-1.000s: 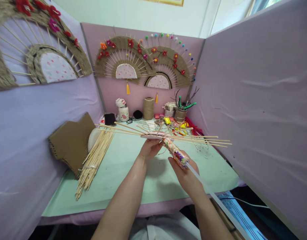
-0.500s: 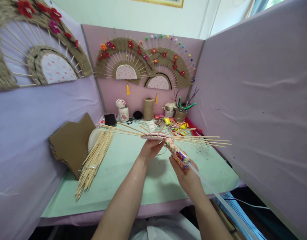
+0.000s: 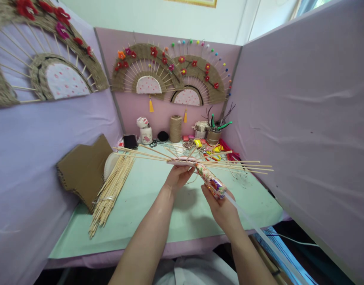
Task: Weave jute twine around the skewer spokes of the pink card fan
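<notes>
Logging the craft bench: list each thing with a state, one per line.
Left hand: gripping the stick fan frame, held level above the table.
Right hand: gripping the glue gun, nozzle at the frame.
Loose sticks: lying bundled.
Twine spool: upright.

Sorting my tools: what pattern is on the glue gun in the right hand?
Glue gun: multicoloured floral print, head view.

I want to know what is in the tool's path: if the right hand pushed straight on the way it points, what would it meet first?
Probably the fan frame of sticks held by the left hand: the right hand aims its patterned glue gun at the hub, though depth is unclear.
</notes>
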Demonstrator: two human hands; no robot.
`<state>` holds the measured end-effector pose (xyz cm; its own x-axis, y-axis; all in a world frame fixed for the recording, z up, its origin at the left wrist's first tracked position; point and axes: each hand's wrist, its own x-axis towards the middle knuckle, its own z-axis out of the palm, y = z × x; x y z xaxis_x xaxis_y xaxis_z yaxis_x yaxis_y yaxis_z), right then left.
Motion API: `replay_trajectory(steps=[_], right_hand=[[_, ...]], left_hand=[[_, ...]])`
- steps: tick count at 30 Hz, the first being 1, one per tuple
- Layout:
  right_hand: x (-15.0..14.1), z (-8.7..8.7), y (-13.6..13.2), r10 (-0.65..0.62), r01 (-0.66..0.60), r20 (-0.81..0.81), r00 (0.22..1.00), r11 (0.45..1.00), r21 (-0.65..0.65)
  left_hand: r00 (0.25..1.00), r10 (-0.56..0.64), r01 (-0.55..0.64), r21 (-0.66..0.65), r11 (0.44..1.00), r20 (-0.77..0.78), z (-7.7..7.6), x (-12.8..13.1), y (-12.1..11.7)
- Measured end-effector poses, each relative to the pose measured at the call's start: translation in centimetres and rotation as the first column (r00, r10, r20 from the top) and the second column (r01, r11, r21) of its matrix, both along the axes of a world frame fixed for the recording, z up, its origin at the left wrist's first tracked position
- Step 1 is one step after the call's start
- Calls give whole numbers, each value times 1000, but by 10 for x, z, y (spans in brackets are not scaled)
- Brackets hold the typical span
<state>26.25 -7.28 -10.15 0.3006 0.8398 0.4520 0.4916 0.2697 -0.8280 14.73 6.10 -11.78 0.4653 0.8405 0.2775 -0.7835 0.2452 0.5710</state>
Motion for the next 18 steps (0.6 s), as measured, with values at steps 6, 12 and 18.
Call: replay_trajectory(steps=[6,12,18], right_hand=[[-1,4,-2,6,-6,4,1000,1000,-27],[-2,6,-3,13,-13,6,1000,1000,-19],[-3,6,-1,5,-5,-10,1000,1000,0]], left_hand=[[999,26,-26,-18,999,-37,1,0,0],[1000,11,-11,2,1000,-24,2,1,-1],[1000,13,-13,-9,1000,-26,3,1,-2]])
